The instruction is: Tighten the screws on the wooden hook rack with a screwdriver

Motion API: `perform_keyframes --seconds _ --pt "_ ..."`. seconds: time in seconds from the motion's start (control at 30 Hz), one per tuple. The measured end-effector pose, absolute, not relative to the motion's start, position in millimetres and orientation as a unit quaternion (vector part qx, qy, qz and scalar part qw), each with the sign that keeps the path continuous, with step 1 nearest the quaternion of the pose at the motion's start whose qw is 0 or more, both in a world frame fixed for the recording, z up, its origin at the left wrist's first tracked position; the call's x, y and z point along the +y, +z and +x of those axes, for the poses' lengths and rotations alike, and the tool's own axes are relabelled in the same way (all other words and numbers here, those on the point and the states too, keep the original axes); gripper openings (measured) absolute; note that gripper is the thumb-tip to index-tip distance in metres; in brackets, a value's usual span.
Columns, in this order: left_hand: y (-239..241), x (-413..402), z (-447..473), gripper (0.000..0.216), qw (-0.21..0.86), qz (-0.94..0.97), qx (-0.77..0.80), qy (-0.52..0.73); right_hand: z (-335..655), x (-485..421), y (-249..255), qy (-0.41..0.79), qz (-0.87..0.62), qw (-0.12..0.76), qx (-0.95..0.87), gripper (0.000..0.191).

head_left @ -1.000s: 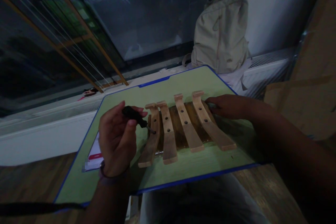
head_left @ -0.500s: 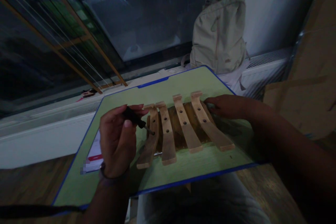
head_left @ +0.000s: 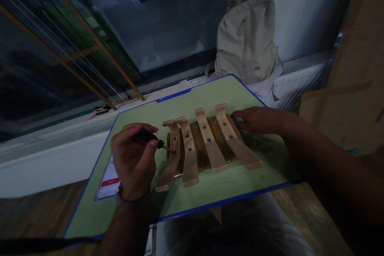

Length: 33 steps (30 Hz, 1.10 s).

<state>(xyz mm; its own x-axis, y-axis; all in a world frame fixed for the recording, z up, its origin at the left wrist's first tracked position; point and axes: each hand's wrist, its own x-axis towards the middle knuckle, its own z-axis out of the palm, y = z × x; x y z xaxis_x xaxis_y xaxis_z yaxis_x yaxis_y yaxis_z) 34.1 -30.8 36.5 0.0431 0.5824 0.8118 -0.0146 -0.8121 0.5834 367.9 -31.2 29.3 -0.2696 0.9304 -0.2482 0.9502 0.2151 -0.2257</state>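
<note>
The fingers of the left hand (head_left: 133, 164) are clamped around a screwdriver (head_left: 147, 135); those of the right hand (head_left: 255, 120) reach the right end of a brown panel (head_left: 201, 148), partly hidden, so whether they grip it cannot be told. A dark window (head_left: 180, 20) spans the back of the room, with cardboard (head_left: 345, 108) at the right. Before the window stands a green table (head_left: 210, 92), a pale backpack (head_left: 247, 44) just beyond its far right corner. On the table's middle lies the panel, bearing four wooden slats (head_left: 217, 156), their near ends passing its front edge. A booklet (head_left: 105, 193) lies near the left edge, partly behind the left wrist. The screwdriver's tip meets the leftmost slat's lower hole. A blue rim (head_left: 228, 201) borders the table; a green strip separates it from the slats' near ends, and a broader green band stretches behind them.
</note>
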Motion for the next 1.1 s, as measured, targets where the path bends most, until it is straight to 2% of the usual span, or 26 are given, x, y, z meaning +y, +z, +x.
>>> perform_keyframes --seconds 0.07,0.17,0.3,0.47,0.6,0.73,0.83,0.93,1.03,1.1 --pt "35 -32 34 0.046 0.205 0.685 0.250 0.653 368 -31 30 -0.165 0.602 0.028 0.781 0.042" --pt "35 -36 38 0.050 0.231 0.671 0.275 0.649 367 -31 31 -0.160 0.605 0.032 0.780 0.043" --pt "37 -35 41 0.032 0.236 0.674 0.210 0.668 366 -31 32 -0.165 0.606 0.036 0.777 0.045" --pt "37 -33 36 0.037 0.169 0.656 0.263 0.687 368 -30 30 -0.168 0.597 0.044 0.783 0.046" --pt "36 -41 40 0.033 0.218 0.663 0.303 0.649 371 -28 28 -0.164 0.600 0.038 0.782 0.048" --pt "38 -43 44 0.017 0.248 0.664 0.254 0.658 373 -28 26 -0.166 0.603 0.033 0.779 0.044" --pt "39 -39 43 0.029 0.263 0.668 0.199 0.667 372 -29 27 -0.165 0.599 0.030 0.783 0.044" --pt "39 -36 41 0.043 0.217 0.672 0.224 0.672 371 -28 27 -0.172 0.597 0.031 0.783 0.043" --pt "38 -37 40 0.038 0.213 0.649 0.302 0.665 371 -27 27 -0.177 0.595 0.030 0.783 0.045" --pt "38 -40 40 0.042 0.237 0.646 0.313 0.654 372 -26 26 -0.180 0.594 0.030 0.784 0.047"
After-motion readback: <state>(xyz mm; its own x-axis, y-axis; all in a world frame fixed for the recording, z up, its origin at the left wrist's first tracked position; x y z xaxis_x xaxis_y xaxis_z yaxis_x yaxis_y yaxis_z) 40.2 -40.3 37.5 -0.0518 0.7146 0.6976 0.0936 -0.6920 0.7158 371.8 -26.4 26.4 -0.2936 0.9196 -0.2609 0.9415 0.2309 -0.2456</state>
